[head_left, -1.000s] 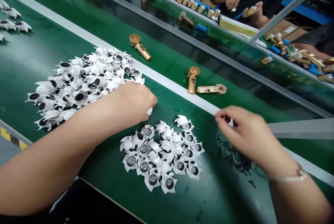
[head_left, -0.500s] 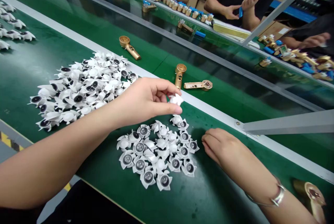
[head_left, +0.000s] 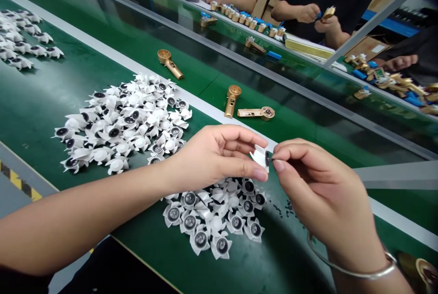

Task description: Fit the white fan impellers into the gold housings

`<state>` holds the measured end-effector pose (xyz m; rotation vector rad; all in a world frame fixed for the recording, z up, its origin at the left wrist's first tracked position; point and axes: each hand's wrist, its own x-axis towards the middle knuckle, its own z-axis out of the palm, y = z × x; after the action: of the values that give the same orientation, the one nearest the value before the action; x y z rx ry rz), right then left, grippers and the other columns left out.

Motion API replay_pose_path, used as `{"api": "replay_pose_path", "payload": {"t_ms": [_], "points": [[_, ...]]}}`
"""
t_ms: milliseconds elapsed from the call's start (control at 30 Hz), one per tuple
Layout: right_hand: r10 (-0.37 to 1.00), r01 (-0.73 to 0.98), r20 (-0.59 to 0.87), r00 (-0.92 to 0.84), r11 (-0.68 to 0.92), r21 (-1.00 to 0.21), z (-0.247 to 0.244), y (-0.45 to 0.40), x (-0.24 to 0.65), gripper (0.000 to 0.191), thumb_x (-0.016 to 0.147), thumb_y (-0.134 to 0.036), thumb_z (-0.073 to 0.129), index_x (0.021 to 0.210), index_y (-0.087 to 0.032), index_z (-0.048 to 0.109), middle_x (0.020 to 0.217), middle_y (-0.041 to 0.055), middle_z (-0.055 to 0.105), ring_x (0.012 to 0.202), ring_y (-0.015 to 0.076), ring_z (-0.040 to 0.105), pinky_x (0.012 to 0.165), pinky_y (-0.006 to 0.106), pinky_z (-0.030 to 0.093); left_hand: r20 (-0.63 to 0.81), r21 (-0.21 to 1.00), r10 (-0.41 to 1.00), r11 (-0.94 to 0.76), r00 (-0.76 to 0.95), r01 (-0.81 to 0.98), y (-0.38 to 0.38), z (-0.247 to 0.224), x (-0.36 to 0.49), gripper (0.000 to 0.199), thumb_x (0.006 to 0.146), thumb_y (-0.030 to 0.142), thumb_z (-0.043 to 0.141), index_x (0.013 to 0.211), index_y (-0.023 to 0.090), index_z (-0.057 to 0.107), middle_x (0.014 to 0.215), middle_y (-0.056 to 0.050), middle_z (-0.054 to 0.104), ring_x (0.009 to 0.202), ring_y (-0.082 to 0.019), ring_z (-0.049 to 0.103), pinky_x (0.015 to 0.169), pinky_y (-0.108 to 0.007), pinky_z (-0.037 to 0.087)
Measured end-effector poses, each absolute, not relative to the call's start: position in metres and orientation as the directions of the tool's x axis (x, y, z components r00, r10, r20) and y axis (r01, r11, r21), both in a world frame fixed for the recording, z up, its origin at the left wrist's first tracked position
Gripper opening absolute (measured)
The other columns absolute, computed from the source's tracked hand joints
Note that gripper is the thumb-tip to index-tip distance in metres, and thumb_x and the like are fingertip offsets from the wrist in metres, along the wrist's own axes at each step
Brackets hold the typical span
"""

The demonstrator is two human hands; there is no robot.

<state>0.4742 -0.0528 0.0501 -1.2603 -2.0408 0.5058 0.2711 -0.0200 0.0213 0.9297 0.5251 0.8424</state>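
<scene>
Green bench [head_left: 37, 107], left hand [head_left: 212, 157] pinching white impeller [head_left: 260, 156], right hand [head_left: 323, 189] now brought alongside, pinching maybe a black bit [head_left: 273, 160]

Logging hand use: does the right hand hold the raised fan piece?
No, the left hand grips the white fan piece, its dark side toward the right hand.
</scene>
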Motion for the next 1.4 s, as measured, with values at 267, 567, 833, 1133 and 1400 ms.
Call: {"api": "replay_pose_path", "payload": {"t_ms": [267, 567, 833, 1133, 1400], "points": [[0.855, 0.689, 0.397, -0.334, 0.508, -0.516, 0.048, -0.052, 0.471, 0.009, 0.094, -0.019, 0.058, 0.092, -0.027, 0.058, 0.089, 0.0012, 0.064, 0.08, 0.0185, 0.061, 0.068, 0.034, 0.048, -0.055, 0.878, 0.833, 0.304, 0.551, -0.371, -0.024, 0.022, 0.273, 0.035, 0.07, 0.01, 0.087, 0.101, 0.017, 0.071, 0.082, 0.0, 0.075, 0.078, -0.014, 0.076, 0.077, -0.024, 0.062], [0.645, 0.651, 0.542, -0.539, 0.727, -0.218, 0.046, -0.06, 0.472, 0.043, 0.085, -0.007, 0.063, 0.124, -0.024, 0.061, 0.113, 0.0092, 0.066, 0.097, 0.0248, 0.063, 0.084, 0.041, 0.051, -0.057, 0.844, 0.902, 0.273, 0.429, -0.462, -0.022, 0.02, 0.274, 0.033, 0.069, 0.01, 0.088, 0.097, 0.017, 0.071, 0.085, 0.001, 0.075, 0.079, -0.011, 0.073, 0.077, -0.02, 0.06], [0.918, 0.869, 0.319, -0.234, 0.345, -0.356, -0.009, 0.1, 0.474, 0.073, 0.083, -0.024, 0.067, 0.148, -0.005, 0.041, 0.144, 0.0285, 0.049, 0.13, 0.0412, 0.05, 0.107, 0.059, 0.042, -0.028, 0.865, 0.951, 0.178, 0.308, -0.469, -0.011, 0.02, 0.269, 0.038, 0.069, 0.013, 0.089, 0.102, 0.018, 0.07, 0.092, 0.0, 0.072, 0.079, -0.01, 0.07, 0.076, -0.022, 0.058], [0.906, 0.785, 0.324, -0.271, 0.403, -0.47, 0.008, 0.1, 0.477, 0.058, 0.074, -0.035, 0.079, 0.126, -0.017, 0.062, 0.108, 0.0116, 0.072, 0.104, 0.0326, 0.068, 0.098, 0.051, 0.052, -0.01, 0.834, 0.972, 0.138, 0.236, -0.534, 0.002, 0.015, 0.265, 0.044, 0.063, 0.009, 0.09, 0.1, 0.013, 0.067, 0.092, -0.001, 0.071, 0.082, -0.009, 0.068, 0.082, -0.022, 0.057], [0.946, 0.423, 0.253, -0.203, 0.318, -0.848, 0.051, -0.015, 0.483, 0.059, 0.067, -0.042, 0.091, 0.119, -0.028, 0.069, 0.112, 0.0038, 0.075, 0.097, 0.0242, 0.074, 0.086, 0.032, 0.064, 0.088, 0.91, 0.944, 0.054, 0.318, -0.412, -0.012, 0.023, 0.265, 0.038, 0.069, 0.014, 0.088, 0.103, 0.015, 0.071, 0.089, -0.002, 0.074, 0.079, -0.011, 0.071, 0.075, -0.022, 0.06]]}}
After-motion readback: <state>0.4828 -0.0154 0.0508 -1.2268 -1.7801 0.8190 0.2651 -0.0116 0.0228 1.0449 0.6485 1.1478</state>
